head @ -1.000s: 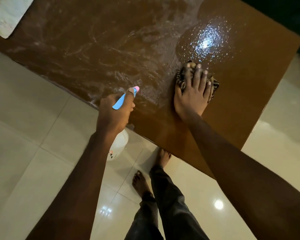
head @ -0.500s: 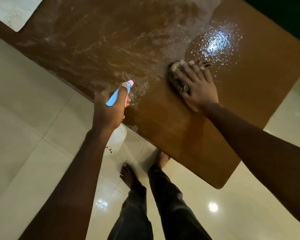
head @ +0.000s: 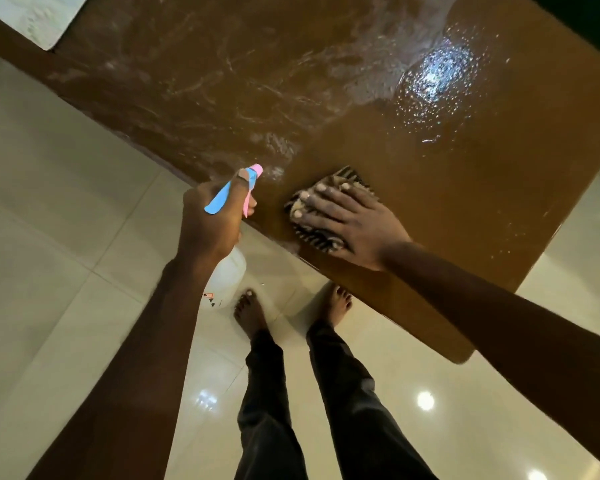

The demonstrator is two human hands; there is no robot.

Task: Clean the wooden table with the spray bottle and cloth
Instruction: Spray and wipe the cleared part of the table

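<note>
The brown wooden table (head: 465,188) fills the top of the head view, with streaky wet smears across its left and middle and a glossy wet patch at the far right. My right hand (head: 350,221) presses flat on a striped cloth (head: 352,174) close to the table's near edge. My left hand (head: 212,223) grips the spray bottle (head: 227,275) by its neck, just off the table's near edge. The bottle's blue and pink spray head sticks out above my fingers, and its white body hangs below my hand.
Glossy pale floor tiles (head: 66,271) surround the table. My bare feet (head: 250,313) and dark trousers stand right at the near edge. A white slab (head: 39,15) lies at the top left corner. The table's right corner ends near the bottom right.
My right hand has dragged the cloth from beside the glossy wet patch toward me and to the left, down to the near edge. My left hand keeps holding the bottle at the edge.
</note>
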